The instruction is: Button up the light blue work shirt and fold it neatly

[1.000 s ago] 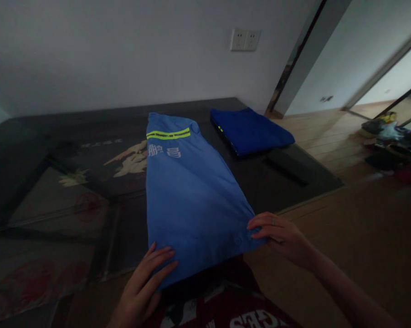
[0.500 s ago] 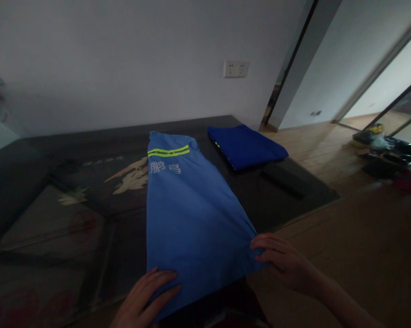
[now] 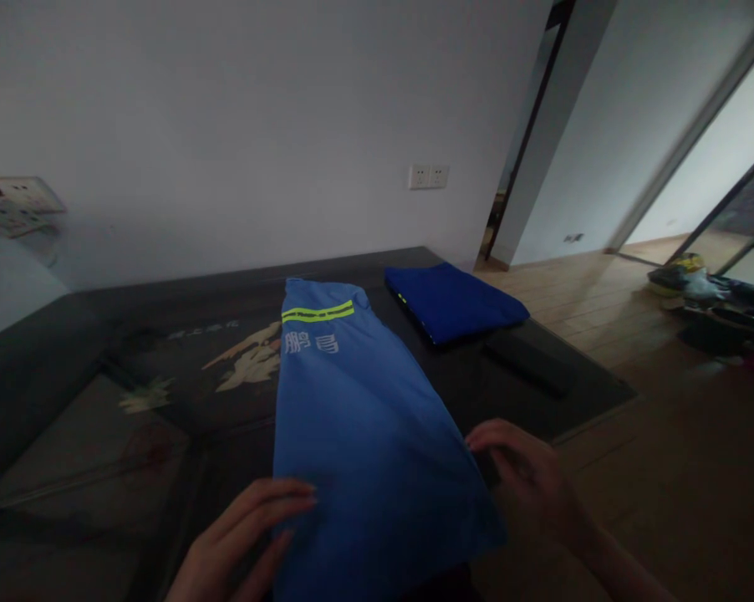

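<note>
A light blue work jacket (image 3: 370, 451) with a yellow-green reflective stripe and white lettering lies folded lengthwise, its near end toward me. At its lower left edge my left hand (image 3: 245, 535) rests open, fingers stretched over the cloth. My right hand (image 3: 533, 477) is at the right edge, fingertips touching the fabric, with a gap between fingers and thumb. Further back on the dark table (image 3: 239, 435) is a folded dark blue garment (image 3: 455, 303), a yellow-green strip showing along its left side.
A dark oblong object (image 3: 527, 364) lies right of the jacket. Behind the table is a wall with sockets (image 3: 428, 176). Wooden floor (image 3: 603, 318) extends to the right, with a pile of bags and other items (image 3: 715, 297) on it.
My right hand has loosened its pinch on the jacket's corner, which now lies flatter. My left hand has shifted slightly left. The view has tilted up, so things appear lower.
</note>
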{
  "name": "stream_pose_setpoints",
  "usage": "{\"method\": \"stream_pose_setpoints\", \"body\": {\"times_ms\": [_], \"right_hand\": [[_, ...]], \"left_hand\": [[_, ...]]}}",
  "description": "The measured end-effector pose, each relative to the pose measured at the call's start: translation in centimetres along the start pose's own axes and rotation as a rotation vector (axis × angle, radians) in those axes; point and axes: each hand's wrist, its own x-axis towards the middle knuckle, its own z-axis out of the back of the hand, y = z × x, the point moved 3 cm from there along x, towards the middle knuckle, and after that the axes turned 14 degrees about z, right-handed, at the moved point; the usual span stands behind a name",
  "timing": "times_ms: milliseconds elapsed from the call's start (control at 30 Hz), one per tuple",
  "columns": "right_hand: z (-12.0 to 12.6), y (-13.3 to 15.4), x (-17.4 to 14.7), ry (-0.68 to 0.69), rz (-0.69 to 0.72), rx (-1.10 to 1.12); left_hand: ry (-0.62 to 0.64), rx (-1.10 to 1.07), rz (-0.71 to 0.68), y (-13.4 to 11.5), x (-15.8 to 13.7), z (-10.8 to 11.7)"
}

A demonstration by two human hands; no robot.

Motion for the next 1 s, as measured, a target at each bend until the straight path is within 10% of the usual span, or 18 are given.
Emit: {"method": "stream_pose_setpoints", "body": {"times_ms": [200,400,667,1000], "right_hand": [[-1.3,-4.1,8.3,0.127,-0.117,-0.086],[-6.1,-9.3,15.8,0.412,-0.292,-0.485],[-9.9,-10.9,15.8,0.486,-0.368,-0.694],[-8.1,-14.3,15.3,0.403,-0.368,-0.525]], "left_hand": [[0.027,0.085,0.005,-3.9,8.3,-1.3],[0.197,0.405,-0.004,-3.9,8.7,-7.7],[0.17,0.472,-0.068,-2.3,9.2,-9.3],[0.264,0.419,-0.045,-0.5,8.7,-10.5]]}}
